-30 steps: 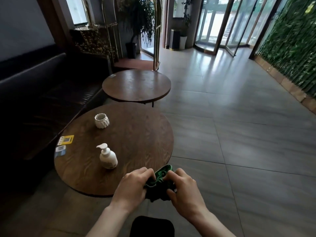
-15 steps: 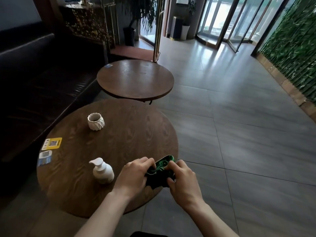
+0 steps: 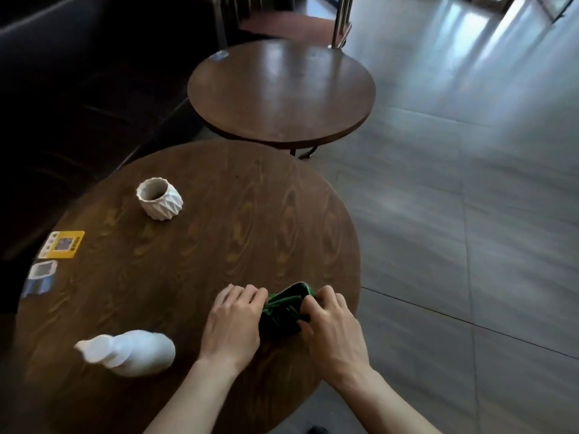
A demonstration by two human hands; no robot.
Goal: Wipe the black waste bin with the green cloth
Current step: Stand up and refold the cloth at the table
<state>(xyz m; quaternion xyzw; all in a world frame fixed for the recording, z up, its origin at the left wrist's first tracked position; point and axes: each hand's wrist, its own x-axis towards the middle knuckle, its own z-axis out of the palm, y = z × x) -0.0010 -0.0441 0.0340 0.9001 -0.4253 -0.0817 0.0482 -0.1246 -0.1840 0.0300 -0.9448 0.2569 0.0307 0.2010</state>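
A bunched green cloth (image 3: 283,308) is held between both hands over the near right part of a round wooden table (image 3: 219,245). My left hand (image 3: 233,321) grips its left side with curled fingers. My right hand (image 3: 333,327) grips its right side, thumb and fingers pinched into the folds. Whether the cloth touches the tabletop I cannot tell. The black waste bin is out of view, apart from a dark sliver (image 3: 316,430) at the bottom edge that I cannot identify.
On the near table stand a white ribbed cup (image 3: 159,198), a white pump bottle (image 3: 131,352) and two cards (image 3: 61,244) at the left edge. A second round table (image 3: 282,89) lies beyond. Dark sofa (image 3: 78,89) left, grey tiled floor (image 3: 470,214) right.
The view has tilted down and moved closer over the near table. Both hands keep hold of the green cloth and now sit over the tabletop. The black shape at the bottom has slid out of view.
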